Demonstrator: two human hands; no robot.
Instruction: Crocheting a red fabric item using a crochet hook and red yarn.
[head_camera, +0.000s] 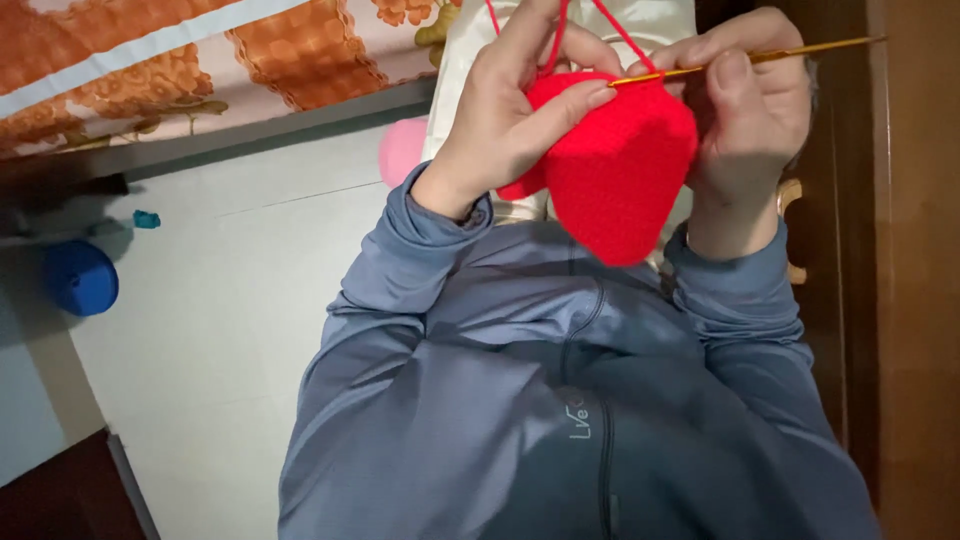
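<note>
My left hand (510, 110) pinches the top edge of a red crocheted piece (615, 170), thumb pressed on its front. Red yarn strands (555, 35) run up over that hand's fingers. A thin golden crochet hook (760, 54) is gripped in my right hand (745, 115), and its tip touches the red piece's upper edge beside my left thumb. The piece hangs between both hands, above my blue-grey sweatshirt (560, 400).
A blue yarn ball (80, 278) and a small teal item (147, 219) lie on the white floor (230, 330) at left. A pink ball (402, 150) sits behind my left wrist. Orange patterned cloth (200, 60) lies along the top; brown wooden furniture (915, 300) stands at right.
</note>
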